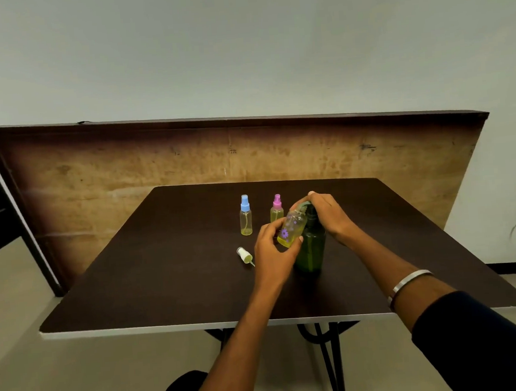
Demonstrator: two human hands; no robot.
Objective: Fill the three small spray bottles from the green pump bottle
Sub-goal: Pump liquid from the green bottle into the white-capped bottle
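Closest to you are your own dark sleeves and forearms, the right one with a silver bangle [409,282] on the wrist, reaching out over the near edge of the dark brown desk [152,284].

Your left hand [272,249] has its fingers wrapped around the uncapped spray bottle [292,228], the one with the purple flower print. It's tilted, neck pointing up and right toward the pump spout, with a bit of yellow liquid pooled at its low end. Your right hand [329,213] sits on top of the green pump bottle [310,246], fingers curled down over the pump head. The green bottle stands upright on the desk, right behind the tilted one. Honestly can't tell if the spout is actually inside the little bottle's neck, your fingers cover that spot.

The white spray cap [244,255] lies on its side on the desk just left of your left hand, dip tube pointing toward you.

Further back, the blue-capped spray bottle [245,216] and the pink-capped spray bottle [277,209] both stand upright, near each other, capped, yellow liquid inside. A wooden board [125,175] leans against the wall behind the desk.
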